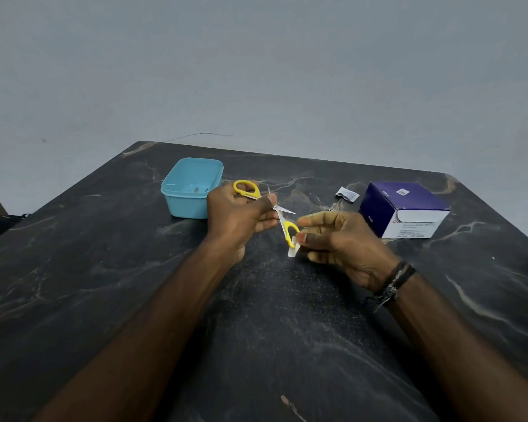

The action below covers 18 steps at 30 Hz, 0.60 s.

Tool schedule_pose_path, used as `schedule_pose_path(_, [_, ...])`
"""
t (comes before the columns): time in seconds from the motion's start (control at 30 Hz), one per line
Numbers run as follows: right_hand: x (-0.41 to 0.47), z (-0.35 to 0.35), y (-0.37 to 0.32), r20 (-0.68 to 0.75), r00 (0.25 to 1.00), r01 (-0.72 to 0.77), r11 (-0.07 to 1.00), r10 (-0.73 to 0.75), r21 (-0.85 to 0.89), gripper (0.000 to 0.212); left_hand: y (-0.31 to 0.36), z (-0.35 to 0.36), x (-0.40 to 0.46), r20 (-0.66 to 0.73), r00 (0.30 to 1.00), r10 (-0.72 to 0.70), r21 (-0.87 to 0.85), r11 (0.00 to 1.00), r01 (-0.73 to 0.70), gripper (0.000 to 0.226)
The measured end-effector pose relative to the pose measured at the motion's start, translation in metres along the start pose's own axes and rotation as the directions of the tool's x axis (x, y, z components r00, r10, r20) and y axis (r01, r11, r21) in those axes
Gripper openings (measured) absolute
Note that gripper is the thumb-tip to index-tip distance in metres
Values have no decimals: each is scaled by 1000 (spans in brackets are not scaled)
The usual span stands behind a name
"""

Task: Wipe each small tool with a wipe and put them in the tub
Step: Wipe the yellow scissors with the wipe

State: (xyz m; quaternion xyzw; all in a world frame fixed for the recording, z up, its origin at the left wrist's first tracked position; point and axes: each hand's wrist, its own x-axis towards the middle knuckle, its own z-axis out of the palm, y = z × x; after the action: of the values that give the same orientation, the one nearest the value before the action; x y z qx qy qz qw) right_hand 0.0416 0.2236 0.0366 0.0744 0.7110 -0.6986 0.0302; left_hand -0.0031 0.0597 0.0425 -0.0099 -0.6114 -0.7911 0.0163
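On the dark marbled table (104, 269), a light blue plastic tub (189, 187) sits at the far left with its lid off; something small lies on its bottom, too dim to name, perhaps a metal tool. Just right of the tub, the left hand (238, 217) grips a pair of small yellow-handled scissors (275, 208) near the pivot, held above the table with the blades spread wide, one handle loop up beside the tub and the other hanging toward the right hand. The right hand (339, 242), a dark bracelet (390, 284) on its wrist, pinches a small white wipe (293, 249) between thumb and fingers against that lower loop. Farther back lies a torn wipe sachet (347, 194), and at the far right stands a purple and white box (404, 208).
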Motion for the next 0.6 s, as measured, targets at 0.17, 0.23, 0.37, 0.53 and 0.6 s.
schedule_pose_path(0.17, [-1, 2, -2, 3, 1000, 2, 997, -2, 78, 31, -1, 0, 1, -25, 1000, 7, 9, 1000, -6, 29])
schedule_pose_path(0.23, [-2, 4, -2, -40, 999, 27, 996, -24, 90, 30, -1, 0, 1, -27, 1000, 5, 6, 1000, -5, 29])
schedule_pose_path(0.37, [-3, 5, 2, -73, 994, 88, 995, -86, 34, 17, -2, 1, 1, -38, 999, 8, 11, 1000, -8, 27])
schedule_pose_path(0.53, [-1, 6, 3, -69, 990, 125, 992, -124, 20, 11, -1, 0, 2, -62, 998, 0, 4, 1000, 1, 26])
schedule_pose_path(0.6, [-1, 2, 1, -23, 994, 104, 993, -103, 54, 12, -1, -1, 3, -72, 997, 0, 2, 1000, 0, 26])
